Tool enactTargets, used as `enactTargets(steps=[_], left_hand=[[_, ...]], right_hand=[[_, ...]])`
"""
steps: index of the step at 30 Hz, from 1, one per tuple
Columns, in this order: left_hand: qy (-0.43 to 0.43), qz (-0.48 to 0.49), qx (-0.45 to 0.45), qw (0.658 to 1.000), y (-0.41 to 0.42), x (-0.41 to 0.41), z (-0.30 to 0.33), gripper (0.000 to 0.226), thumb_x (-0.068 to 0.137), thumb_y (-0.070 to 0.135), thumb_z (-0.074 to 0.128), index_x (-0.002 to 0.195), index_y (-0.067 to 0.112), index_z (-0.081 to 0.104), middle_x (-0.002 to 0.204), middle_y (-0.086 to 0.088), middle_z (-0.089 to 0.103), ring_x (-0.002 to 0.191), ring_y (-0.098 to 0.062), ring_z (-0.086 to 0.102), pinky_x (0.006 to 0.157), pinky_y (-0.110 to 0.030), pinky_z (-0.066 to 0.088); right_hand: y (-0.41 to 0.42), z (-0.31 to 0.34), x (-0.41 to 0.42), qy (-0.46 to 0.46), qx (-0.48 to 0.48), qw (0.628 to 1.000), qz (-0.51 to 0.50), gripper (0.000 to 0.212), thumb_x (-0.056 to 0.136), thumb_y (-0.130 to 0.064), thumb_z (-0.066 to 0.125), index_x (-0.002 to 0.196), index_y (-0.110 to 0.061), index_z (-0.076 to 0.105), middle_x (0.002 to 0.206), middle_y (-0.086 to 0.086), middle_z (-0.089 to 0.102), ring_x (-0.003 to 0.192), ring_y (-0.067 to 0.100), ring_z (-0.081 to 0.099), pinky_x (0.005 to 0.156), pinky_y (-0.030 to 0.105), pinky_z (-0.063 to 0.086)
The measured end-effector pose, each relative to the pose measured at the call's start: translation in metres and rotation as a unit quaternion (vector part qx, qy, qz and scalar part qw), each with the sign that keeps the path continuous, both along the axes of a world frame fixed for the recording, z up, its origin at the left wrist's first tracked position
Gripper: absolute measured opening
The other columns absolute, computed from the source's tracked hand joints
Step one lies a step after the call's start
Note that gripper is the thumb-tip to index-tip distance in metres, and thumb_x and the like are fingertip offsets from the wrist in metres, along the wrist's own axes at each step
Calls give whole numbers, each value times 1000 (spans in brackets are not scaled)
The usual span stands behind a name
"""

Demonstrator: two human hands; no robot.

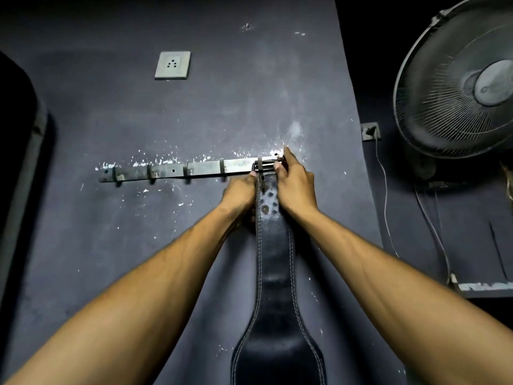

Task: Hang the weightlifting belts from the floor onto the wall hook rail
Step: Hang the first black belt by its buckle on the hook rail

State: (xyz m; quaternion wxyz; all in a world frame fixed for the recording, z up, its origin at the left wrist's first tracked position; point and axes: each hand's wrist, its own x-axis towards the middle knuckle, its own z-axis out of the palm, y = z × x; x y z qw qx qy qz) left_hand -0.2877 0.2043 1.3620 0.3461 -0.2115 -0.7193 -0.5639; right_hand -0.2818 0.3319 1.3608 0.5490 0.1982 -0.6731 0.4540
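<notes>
A black leather weightlifting belt with white stitching hangs down the dark wall, its metal buckle at the rightmost hook of the hook rail. My left hand grips the belt's left edge just below the buckle. My right hand holds the right side of the buckle end, fingers curled over it against the rail. The rail's other hooks to the left carry nothing. The belt's wide back part runs out of the bottom of the view.
A wall socket sits above the rail. A large fan stands at the right with cables hanging beneath it. A dark padded edge borders the left side. A small wall plate is right of the rail.
</notes>
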Motion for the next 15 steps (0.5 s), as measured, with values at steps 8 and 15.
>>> enactTargets(steps=[8,15], left_hand=[[92,111,-137,980,3,1,-99,47,102,53,45,122,16,65,120,-11,75,114,-32,68,96,-40,54],[73,-44,21,996,14,3,-107,32,105,35,53,117,10,68,109,-11,77,108,-30,73,95,-45,58]], right_hand=[[3,-97,9,-83,-12,996,-39,49,101,-61,49,99,-15,65,104,15,76,100,40,68,81,42,54],[-14,-103,13,-81,-57,995,14,42,105,-51,52,101,-10,64,103,20,75,99,42,69,85,50,56]])
